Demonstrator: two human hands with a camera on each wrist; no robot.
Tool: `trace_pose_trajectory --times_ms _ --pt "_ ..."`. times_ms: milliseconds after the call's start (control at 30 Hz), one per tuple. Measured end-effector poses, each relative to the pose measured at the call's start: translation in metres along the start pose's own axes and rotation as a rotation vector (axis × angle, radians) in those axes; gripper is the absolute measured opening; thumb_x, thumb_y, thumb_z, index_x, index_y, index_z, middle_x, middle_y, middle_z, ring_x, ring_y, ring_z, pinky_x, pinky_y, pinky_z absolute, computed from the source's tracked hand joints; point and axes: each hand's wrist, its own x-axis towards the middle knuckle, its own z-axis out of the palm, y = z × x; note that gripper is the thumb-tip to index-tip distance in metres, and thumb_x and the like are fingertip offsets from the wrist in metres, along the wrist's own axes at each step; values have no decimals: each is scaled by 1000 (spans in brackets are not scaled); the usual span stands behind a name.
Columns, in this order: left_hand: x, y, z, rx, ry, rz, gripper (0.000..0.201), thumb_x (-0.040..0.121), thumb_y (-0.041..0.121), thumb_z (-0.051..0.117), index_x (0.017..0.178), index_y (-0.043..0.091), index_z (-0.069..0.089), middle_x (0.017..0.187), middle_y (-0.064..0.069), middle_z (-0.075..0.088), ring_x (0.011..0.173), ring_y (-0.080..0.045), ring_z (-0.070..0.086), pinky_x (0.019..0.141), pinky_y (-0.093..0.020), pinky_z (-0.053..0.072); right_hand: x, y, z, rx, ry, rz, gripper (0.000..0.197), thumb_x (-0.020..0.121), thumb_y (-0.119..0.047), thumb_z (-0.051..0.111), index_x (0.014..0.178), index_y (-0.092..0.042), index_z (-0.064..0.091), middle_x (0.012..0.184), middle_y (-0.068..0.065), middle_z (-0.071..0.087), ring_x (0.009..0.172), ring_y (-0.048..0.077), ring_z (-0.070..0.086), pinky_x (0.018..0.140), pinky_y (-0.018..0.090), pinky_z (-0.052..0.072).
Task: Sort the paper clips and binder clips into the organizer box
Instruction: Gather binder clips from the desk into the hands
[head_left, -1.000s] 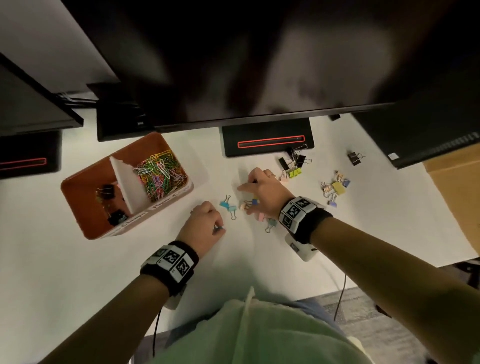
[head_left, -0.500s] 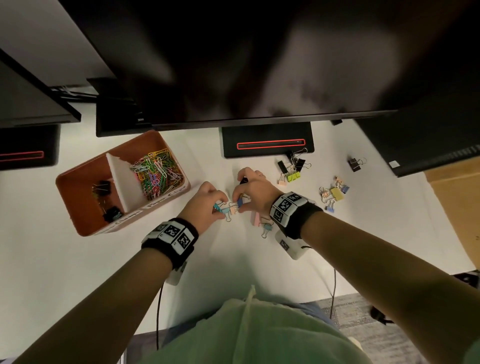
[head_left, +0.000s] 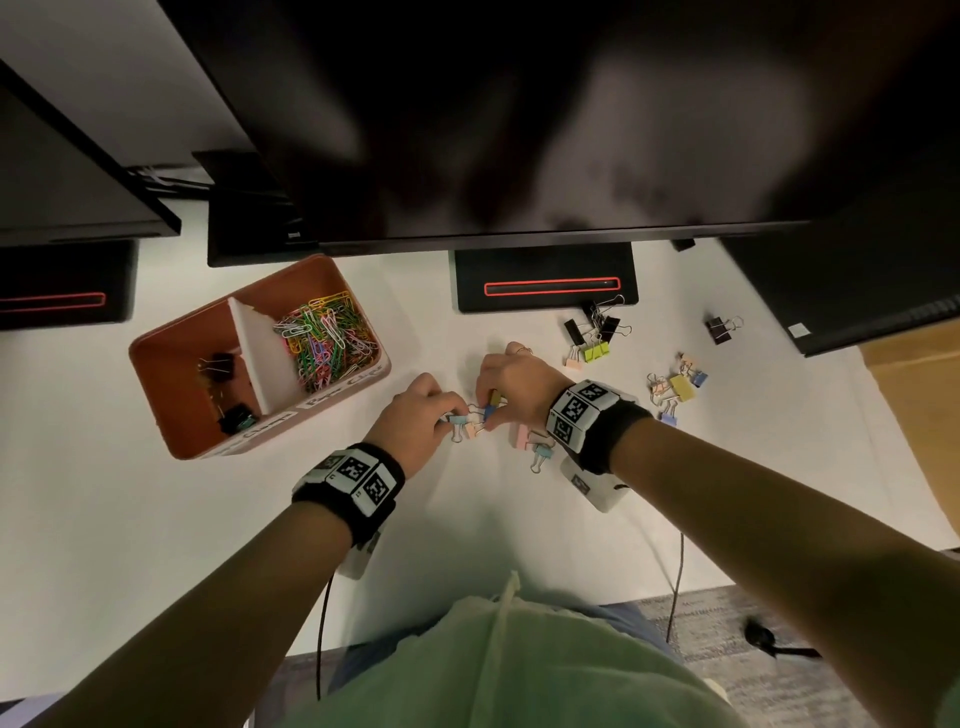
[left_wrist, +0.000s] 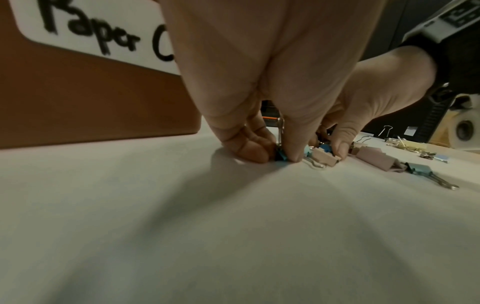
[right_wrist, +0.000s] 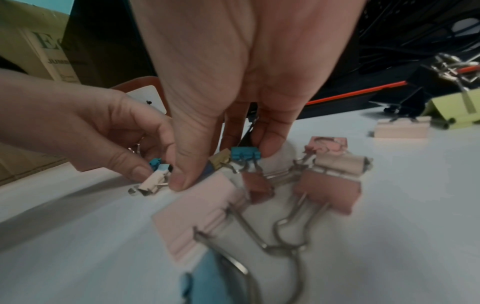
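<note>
An orange organizer box (head_left: 182, 415) stands at the left; its right compartment holds coloured paper clips (head_left: 327, 343) and its left one a few dark binder clips (head_left: 223, 364). Both hands meet over a bunch of small binder clips on the white table. My left hand (head_left: 449, 415) pinches a teal binder clip (left_wrist: 281, 157) between thumb and fingers. A peach clip (head_left: 474, 429) lies between the hands. My right hand (head_left: 485, 410) pinches a small blue clip (right_wrist: 245, 153) and an olive clip (right_wrist: 221, 158), its thumb tip down on the table.
A large pink clip (head_left: 522, 435) and a light blue clip (head_left: 543, 453) lie under the right wrist. More clips lie at the right: black and green ones (head_left: 597, 338), a yellow group (head_left: 680, 387), one black (head_left: 719, 330). A monitor stand (head_left: 545, 286) is behind.
My left hand moved right and forward from the bare table onto the teal clip. The right hand's fingers curled in and closed on the small clips, so the hands now meet.
</note>
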Motion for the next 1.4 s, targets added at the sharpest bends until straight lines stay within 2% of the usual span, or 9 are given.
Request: trace_pose_trajectory --times_ms 333,467,600,733,900,1067,1200,1300,1400 --pt "-6 -12 3 -57 86 13 15 84 9 61 98 8 64 102 -8 49 86 -24 55 83 -35 48 -3 3 2 134 62 -17 12 79 -11 66 89 -13 61 88 3 64 85 15 41 72 25 35" --pt "-16 -13 -4 -174 134 0 16 82 8 65 98 8 67 101 -8 52 81 -15 53 79 -18 42 -3 1 -2 156 89 -19 9 79 -6 65 86 -12 63 87 4 64 80 14 47 73 25 39" --pt "-42 -2 -29 -277 210 72 16 81 12 68 97 13 68 99 0 52 78 -10 56 77 -16 47 -9 -13 -14 160 131 -46 8 80 -9 67 86 -13 64 87 2 65 80 15 53 72 20 37" --pt "-84 -12 -78 -305 415 74 15 80 11 68 95 15 68 101 4 51 86 -1 55 77 -4 42 -9 -56 -42 198 215 -141 11 78 -10 70 88 -13 66 84 -2 62 74 12 52 70 20 40" --pt "-120 -63 -137 -174 590 -206 17 77 12 71 93 19 67 103 -1 52 84 -12 56 82 -20 44 20 -149 -72 301 311 -398 12 76 -9 72 86 -13 66 88 -4 64 78 8 54 73 17 45" --pt "-119 -91 -161 -308 502 -329 30 76 8 70 103 18 61 100 -2 60 81 -19 63 82 -30 49 80 -222 -64 420 250 -399 20 74 -10 74 92 -11 64 92 0 62 77 9 58 74 23 52" --pt "-124 -102 -170 -351 455 -351 53 79 -7 60 125 19 50 118 -2 57 95 -18 60 82 -23 47 99 -231 -49 427 200 -309 35 77 -22 73 108 -15 57 112 6 55 85 19 66 83 36 56" --pt "-131 -98 -173 -350 524 -342 54 82 -5 57 130 19 46 126 -3 54 103 -19 60 88 -31 49 85 -214 -49 425 243 -297 35 81 -28 68 112 -19 55 118 2 55 94 14 63 83 27 55" --pt "-133 -68 -169 -305 556 -178 44 84 3 58 124 19 51 119 1 57 95 -9 62 87 -26 50 58 -170 -46 423 331 -246 23 85 -27 65 106 -21 59 109 -4 57 91 10 60 77 19 50"
